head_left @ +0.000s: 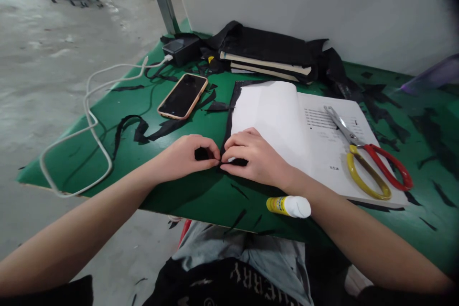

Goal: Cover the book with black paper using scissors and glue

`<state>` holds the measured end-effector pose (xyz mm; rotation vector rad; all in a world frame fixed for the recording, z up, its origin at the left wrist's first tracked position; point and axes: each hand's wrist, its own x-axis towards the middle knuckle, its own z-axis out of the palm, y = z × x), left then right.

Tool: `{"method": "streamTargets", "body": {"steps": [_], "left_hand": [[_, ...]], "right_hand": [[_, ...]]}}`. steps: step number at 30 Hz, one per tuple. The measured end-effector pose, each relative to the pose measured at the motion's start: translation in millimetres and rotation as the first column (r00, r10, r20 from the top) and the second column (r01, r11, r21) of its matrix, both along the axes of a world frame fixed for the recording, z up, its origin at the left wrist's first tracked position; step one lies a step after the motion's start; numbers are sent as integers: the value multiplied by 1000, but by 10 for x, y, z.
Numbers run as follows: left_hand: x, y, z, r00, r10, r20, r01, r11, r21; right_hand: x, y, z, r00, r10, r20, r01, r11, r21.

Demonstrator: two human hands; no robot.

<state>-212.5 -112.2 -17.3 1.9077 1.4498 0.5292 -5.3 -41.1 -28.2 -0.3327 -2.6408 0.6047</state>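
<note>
Left hand [190,155] and right hand [251,155] pinch black cover [231,105] corner.

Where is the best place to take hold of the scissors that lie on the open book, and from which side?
Probably by the handles: the scissors lie flat and closed on the right page of the open book, with the red and yellow loops toward the table's near edge and the blades pointing away. Coming from the near right side, fingers could slip into the loops, clear of the blades. Both hands are busy at the book's left corner.
</note>
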Motion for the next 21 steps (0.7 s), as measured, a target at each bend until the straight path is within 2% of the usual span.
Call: {"method": "streamTargets", "body": {"steps": [11, 21], "left_hand": [[-3, 18, -58, 999, 24, 46, -23, 1000, -17], [47, 2, -56, 993, 76, 88, -77, 997, 2]], "right_hand": [[-5, -7, 20, 999, -46, -20, 45, 999, -21], [-21, -29, 42, 977, -193, -93, 187, 980, -70]]}}
